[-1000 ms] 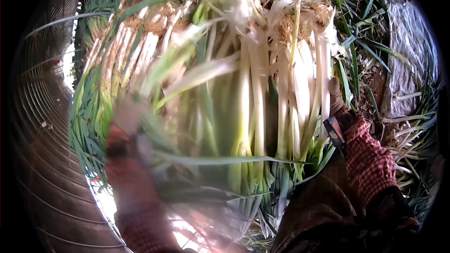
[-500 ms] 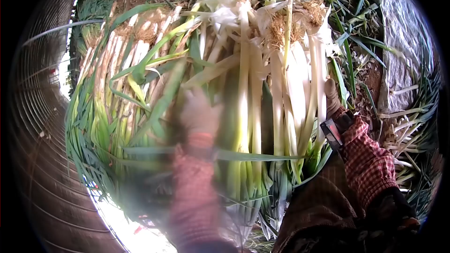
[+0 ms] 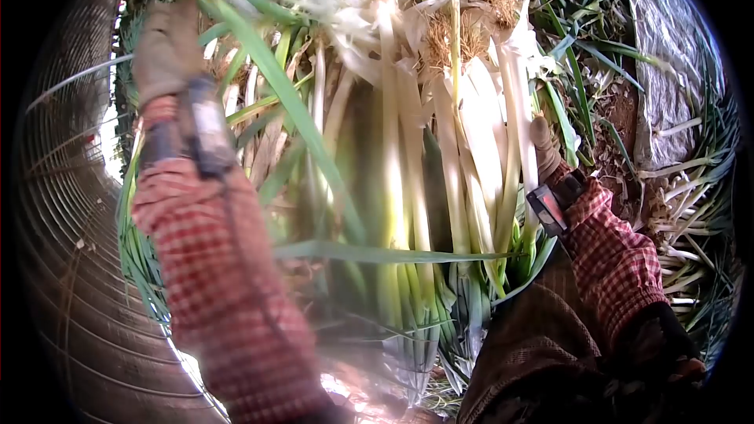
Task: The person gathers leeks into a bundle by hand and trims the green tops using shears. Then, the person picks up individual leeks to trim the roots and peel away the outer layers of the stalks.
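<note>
My left hand [image 3: 169, 47], gloved and blurred, is raised at the upper left, its fingers around the end of a long green leaf [image 3: 287, 102] that trails down to the right. Pale leek stalks [image 3: 479, 126] lie in a thick row across the middle, with brown roots [image 3: 455, 43] at the top. At the right edge of this row rests my right hand [image 3: 546, 145], gloved, beside the outermost stalk; most of its fingers are hidden. A long leaf [image 3: 377, 254] lies across the green parts of the stalks.
Curved ribbed sheeting [image 3: 71, 243] fills the left side. Silvery plastic [image 3: 667, 63] lies at the upper right, above another pile of thin stalks [image 3: 679, 228]. Loose green leaves [image 3: 585, 0] cover the soil at the top. My knee [image 3: 542, 330] is at the lower right.
My left hand has moved up and left from the middle of the stalks, with a long green leaf now swinging from it. The view has shifted slightly; my right hand stays beside the stalks.
</note>
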`<state>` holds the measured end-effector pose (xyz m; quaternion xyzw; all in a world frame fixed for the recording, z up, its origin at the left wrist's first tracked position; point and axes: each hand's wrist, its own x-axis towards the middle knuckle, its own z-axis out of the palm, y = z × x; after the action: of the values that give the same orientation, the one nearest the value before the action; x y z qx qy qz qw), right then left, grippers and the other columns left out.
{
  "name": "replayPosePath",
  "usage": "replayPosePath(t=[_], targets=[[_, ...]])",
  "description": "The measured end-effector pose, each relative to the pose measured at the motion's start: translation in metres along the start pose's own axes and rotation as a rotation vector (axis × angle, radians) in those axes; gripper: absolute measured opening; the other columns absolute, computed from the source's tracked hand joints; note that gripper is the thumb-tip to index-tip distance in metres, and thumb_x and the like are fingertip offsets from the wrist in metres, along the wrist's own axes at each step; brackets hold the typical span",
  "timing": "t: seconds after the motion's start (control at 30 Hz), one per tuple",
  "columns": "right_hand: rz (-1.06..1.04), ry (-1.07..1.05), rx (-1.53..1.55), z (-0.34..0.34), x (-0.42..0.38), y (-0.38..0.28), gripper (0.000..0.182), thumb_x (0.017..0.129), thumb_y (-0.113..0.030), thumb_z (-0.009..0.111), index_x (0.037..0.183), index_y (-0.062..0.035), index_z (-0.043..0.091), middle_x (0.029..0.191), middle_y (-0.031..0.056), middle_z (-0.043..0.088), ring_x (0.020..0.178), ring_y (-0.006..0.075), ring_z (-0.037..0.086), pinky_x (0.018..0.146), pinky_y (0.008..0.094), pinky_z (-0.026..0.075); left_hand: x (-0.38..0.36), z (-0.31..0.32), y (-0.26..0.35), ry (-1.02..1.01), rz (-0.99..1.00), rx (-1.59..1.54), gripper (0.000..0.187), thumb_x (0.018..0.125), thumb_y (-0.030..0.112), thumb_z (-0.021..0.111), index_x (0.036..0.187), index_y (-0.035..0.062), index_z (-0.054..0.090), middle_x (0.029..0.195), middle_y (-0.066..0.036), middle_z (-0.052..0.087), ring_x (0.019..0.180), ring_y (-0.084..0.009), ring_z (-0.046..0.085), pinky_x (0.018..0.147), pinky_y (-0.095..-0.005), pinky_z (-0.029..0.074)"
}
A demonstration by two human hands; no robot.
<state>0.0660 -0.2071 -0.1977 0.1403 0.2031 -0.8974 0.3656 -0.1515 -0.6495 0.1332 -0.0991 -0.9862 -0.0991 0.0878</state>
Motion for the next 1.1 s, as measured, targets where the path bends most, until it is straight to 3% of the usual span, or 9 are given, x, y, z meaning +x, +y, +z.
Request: replayPosePath(t=[0.13, 0.23, 0.33, 0.43, 0.53, 0.73, 0.87, 0.93, 1.1], targets=[[0.066, -0.057, 0.024, -0.002, 0.003, -0.001, 0.095, 0.073, -0.073, 0.078, 0.135, -0.0038, 0.059, 0.118, 0.011, 0.071, 0.104, 0.0239, 0.071, 0.091, 0.0402, 0.062, -0.048, 0.023, 0.006, -0.125, -0.235, -0.008, 0.031, 0.107, 0.03, 0.044, 0.104, 0.0075, 0.064, 0.1, -0.017, 0.069, 0.072, -0.0287, 0.063, 0.07, -0.04, 0.054], [0.052, -0.117, 0.039, -0.003, 0.001, 0.002, 0.091, 0.073, -0.072, 0.079, 0.131, -0.0036, 0.062, 0.115, 0.0089, 0.071, 0.102, 0.0212, 0.071, 0.088, 0.0363, 0.061, -0.159, 0.075, 0.094, -0.187, -0.585, 0.065, 0.031, 0.101, 0.03, 0.053, 0.106, 0.0034, 0.068, 0.097, -0.023, 0.071, 0.092, -0.0404, 0.07, 0.081, -0.052, 0.053], [0.054, -0.029, 0.087, 0.045, -0.016, -0.013, 0.082, 0.071, -0.066, 0.085, 0.122, -0.0053, 0.065, 0.101, 0.0041, 0.072, 0.09, 0.0154, 0.07, 0.077, 0.0279, 0.061, -0.226, 0.089, 0.124, -0.597, -0.906, 0.389, 0.04, 0.09, 0.033, 0.069, 0.113, 0.0005, 0.069, 0.106, -0.029, 0.071, 0.1, -0.046, 0.069, 0.09, -0.0512, 0.054], [0.059, -0.04, 0.083, 0.026, -0.009, -0.005, 0.083, 0.072, -0.069, 0.082, 0.123, -0.0051, 0.065, 0.102, 0.004, 0.072, 0.09, 0.016, 0.07, 0.078, 0.0289, 0.061, -0.242, 0.1, 0.13, -0.519, -0.891, 0.421, 0.031, 0.081, 0.013, 0.078, 0.107, -0.001, 0.068, 0.093, -0.014, 0.072, 0.083, -0.0259, 0.069, 0.075, -0.0403, 0.057], [0.08, -0.108, 0.026, -0.002, -0.003, -0.001, 0.095, 0.073, -0.074, 0.077, 0.134, -0.0026, 0.059, 0.119, 0.0103, 0.071, 0.104, 0.0227, 0.07, 0.091, 0.0378, 0.061, -0.233, 0.071, 0.143, -0.232, -1.221, -0.505, 0.026, 0.079, 0.005, 0.075, 0.103, 0.0007, 0.066, 0.09, -0.008, 0.068, 0.078, -0.021, 0.066, 0.068, -0.0354, 0.055], [0.048, -0.298, 0.24, -0.007, 0.01, 0.008, 0.098, 0.075, -0.073, 0.077, 0.139, -0.0023, 0.056, 0.122, 0.0133, 0.07, 0.107, 0.0253, 0.07, 0.094, 0.0416, 0.061, -0.214, 0.058, 0.168, -0.178, -1.481, -0.904, 0.033, 0.094, 0.032, 0.076, 0.104, 0.0019, 0.065, 0.082, -0.004, 0.064, 0.072, -0.0142, 0.062, 0.063, -0.029, 0.054], [-0.018, -0.141, 0.082, -0.006, 0.005, -0.001, 0.092, 0.078, -0.066, 0.08, 0.138, -0.0015, 0.055, 0.119, 0.0137, 0.071, 0.1, 0.0256, 0.072, 0.088, 0.0412, 0.063, -0.243, 0.087, 0.14, -0.374, -1.094, -1.082, 0.03, 0.098, 0.021, 0.073, 0.12, 0.0024, 0.064, 0.096, -0.002, 0.066, 0.082, -0.0116, 0.063, 0.068, -0.0257, 0.054], [-0.054, -0.122, 0.05, -0.009, 0.005, -0.003, 0.089, 0.079, -0.064, 0.081, 0.137, -0.0002, 0.056, 0.116, 0.0134, 0.071, 0.097, 0.0249, 0.073, 0.084, 0.0401, 0.064, -0.248, 0.09, 0.149, -0.32, -1.36, -1.079, 0.036, 0.098, 0.018, 0.072, 0.129, 0.0021, 0.06, 0.108, -0.002, 0.066, 0.093, -0.0115, 0.064, 0.073, -0.0259, 0.057], [-0.088, -0.076, 0.015, -0.016, 0.008, 0.001, 0.089, 0.079, -0.066, 0.079, 0.135, -0.0002, 0.058, 0.116, 0.0121, 0.071, 0.097, 0.0234, 0.072, 0.084, 0.039, 0.063, -0.239, 0.077, 0.156, -0.528, -1.349, -1.111, 0.047, 0.095, 0.001, 0.069, 0.139, -0.0007, 0.052, 0.125, -0.009, 0.063, 0.112, -0.0171, 0.062, 0.093, -0.0302, 0.056]])
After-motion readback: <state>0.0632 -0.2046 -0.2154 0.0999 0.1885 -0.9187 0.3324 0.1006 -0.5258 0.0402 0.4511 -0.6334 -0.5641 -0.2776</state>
